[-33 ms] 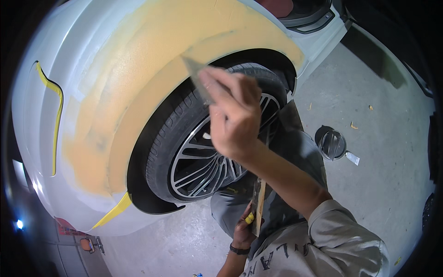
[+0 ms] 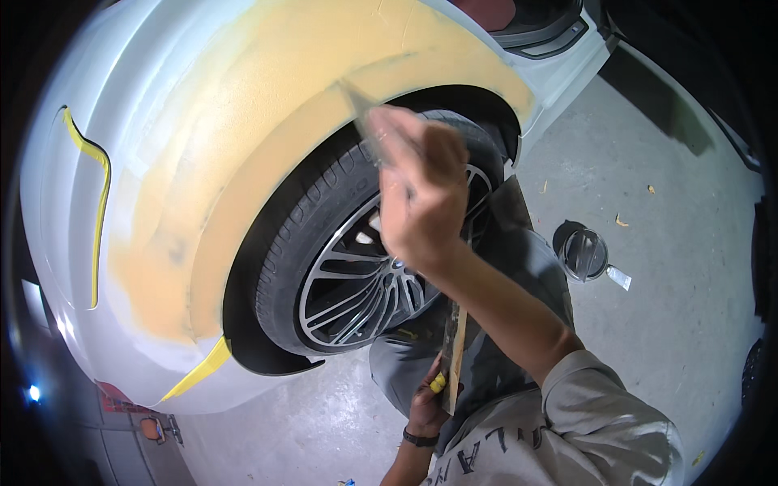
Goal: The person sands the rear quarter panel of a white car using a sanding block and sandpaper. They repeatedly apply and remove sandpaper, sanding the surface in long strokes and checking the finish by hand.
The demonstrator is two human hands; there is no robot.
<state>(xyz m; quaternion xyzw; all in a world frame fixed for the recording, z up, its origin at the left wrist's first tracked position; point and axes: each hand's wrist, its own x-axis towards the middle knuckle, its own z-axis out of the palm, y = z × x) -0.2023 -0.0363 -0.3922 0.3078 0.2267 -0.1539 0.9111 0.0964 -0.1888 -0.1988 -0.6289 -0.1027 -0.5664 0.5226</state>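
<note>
In my right hand (image 2: 425, 194) is a thin, flat filler spreader (image 2: 366, 117), blurred by motion. Its edge meets the tan body filler (image 2: 267, 105) along the top of the wheel arch on a white car. Low in the view, my left hand (image 2: 427, 405) grips a narrow board (image 2: 455, 360), seen nearly edge-on. A small yellow lump (image 2: 438, 382) shows beside the left fingers; I cannot tell whether it is filler. The wheel (image 2: 356, 267), with its black tyre and silver spokes, stands right behind my right hand and partly hidden by it.
Yellow masking tape lines a body gap (image 2: 103, 211) and the lower bumper (image 2: 198, 371). On the concrete floor to the right stands a round tin (image 2: 583, 254) with a small light-coloured flat piece (image 2: 619, 277) beside it. My bent knee (image 2: 519, 275) is close to the wheel.
My right hand and the spreader have shifted slightly right, and the spreader's tip slightly up along the arch. The left hand and board stay in place.
</note>
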